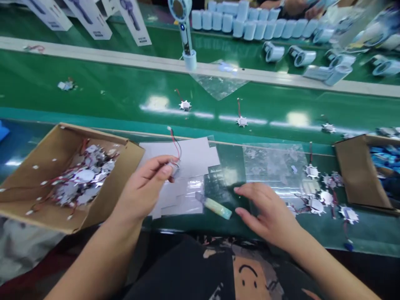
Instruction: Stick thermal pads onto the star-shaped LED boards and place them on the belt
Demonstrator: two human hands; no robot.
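Between the thumb and fingers of my left hand [145, 187] is a small silvery part with red and black wires [175, 166]; the wires point up to a white connector. Beneath it lie white paper sheets [190, 156]. My right hand [268, 212] is held above the bench, thumb and fingers apart, with nothing in it. Nearest to it is a pale green-yellow utility knife [217, 207], lying on the bench to its left. Several star-shaped silver parts with wires [315, 205] lie to the right of that hand.
A cardboard box [131, 152] of wired silver parts stands at left, another box [359, 175] at right. A clear plastic sheet [271, 160] lies between. Beyond runs a green belt [125, 89] with scattered parts, a light-blue handheld fan [186, 37], blue housings and a co-worker's hands [296, 6].
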